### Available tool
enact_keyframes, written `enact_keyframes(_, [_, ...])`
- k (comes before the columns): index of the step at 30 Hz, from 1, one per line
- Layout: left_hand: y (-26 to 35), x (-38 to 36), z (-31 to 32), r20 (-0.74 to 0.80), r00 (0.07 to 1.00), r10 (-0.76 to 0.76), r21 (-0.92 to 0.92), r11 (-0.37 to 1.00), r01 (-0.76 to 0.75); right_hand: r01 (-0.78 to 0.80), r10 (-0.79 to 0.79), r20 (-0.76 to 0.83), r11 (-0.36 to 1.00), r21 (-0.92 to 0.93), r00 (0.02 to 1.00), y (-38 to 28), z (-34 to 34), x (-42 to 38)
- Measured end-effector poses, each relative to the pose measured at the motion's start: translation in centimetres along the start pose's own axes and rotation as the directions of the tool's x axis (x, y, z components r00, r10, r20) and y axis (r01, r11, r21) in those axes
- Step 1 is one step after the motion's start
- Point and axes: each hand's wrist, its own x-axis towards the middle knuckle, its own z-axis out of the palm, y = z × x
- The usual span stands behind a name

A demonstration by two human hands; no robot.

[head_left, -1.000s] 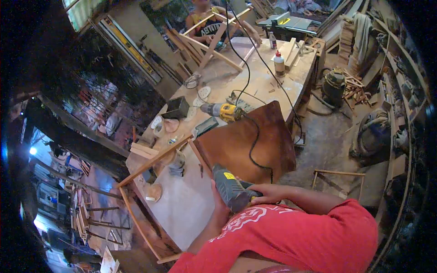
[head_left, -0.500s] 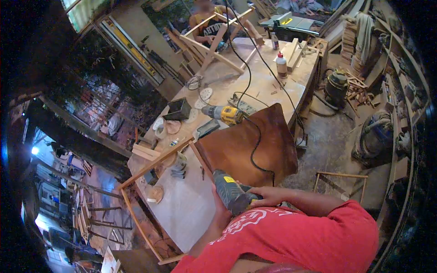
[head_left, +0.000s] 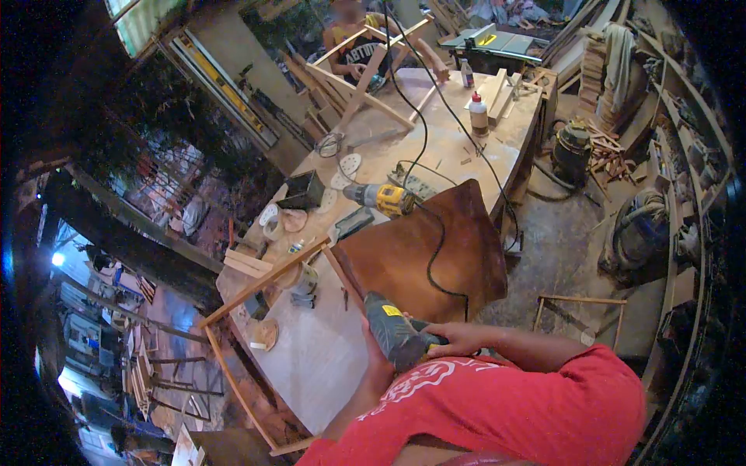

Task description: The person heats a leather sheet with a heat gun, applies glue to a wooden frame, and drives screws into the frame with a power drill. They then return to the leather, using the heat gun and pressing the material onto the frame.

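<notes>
My right hand [head_left: 457,339] is wrapped round the rear handle of a dark green power tool [head_left: 395,330] with a yellow label, held low in front of my red shirt. My left hand [head_left: 376,353] is close against the tool's left side, at the end of a bar of a slim wooden frame [head_left: 268,281]; its fingers are mostly hidden, but it seems to grip that bar. The frame leans tilted over the table's near corner. Where the tool's working end touches the wood is hidden. A brown sheet [head_left: 435,248] lies just beyond the tool.
On the worktable [head_left: 318,373] are a yellow drill [head_left: 385,198], a black box [head_left: 301,189], a glue bottle [head_left: 478,115] and a tin [head_left: 303,283]. Black cords hang across it. Another person [head_left: 361,58] handles a wooden stand [head_left: 365,85] at the far end. A shop vacuum [head_left: 573,147] stands right.
The tool and my hands have barely moved. The view has shifted slightly. At the far end, the other person's arm and body have moved a little.
</notes>
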Motion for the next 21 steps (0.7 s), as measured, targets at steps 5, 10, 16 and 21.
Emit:
enact_keyframes(5, [-0.3,-0.7,1.3,-0.116,0.993,0.029,-0.099,0.994,-0.041,0.004,-0.004,0.010,1.000,-0.012,1.000,0.5,0.2,0.2])
enact_keyframes(10, [-0.8,-0.4,-0.3,-0.134,0.989,0.061,-0.069,0.995,-0.070,-0.008,0.009,0.021,1.000,-0.014,1.000,1.9,0.8,0.4])
enact_keyframes(16, [-0.3,-1.4,1.5,-0.123,0.990,0.069,0.013,0.998,-0.068,-0.020,0.022,0.025,0.997,-0.074,0.999,0.9,0.4,0.3])
enact_keyframes(21, [0.7,-2.2,2.3,-0.013,0.995,0.094,-0.017,0.995,-0.095,0.064,-0.059,0.045,0.991,-0.116,0.997,-1.1,-0.2,1.1])
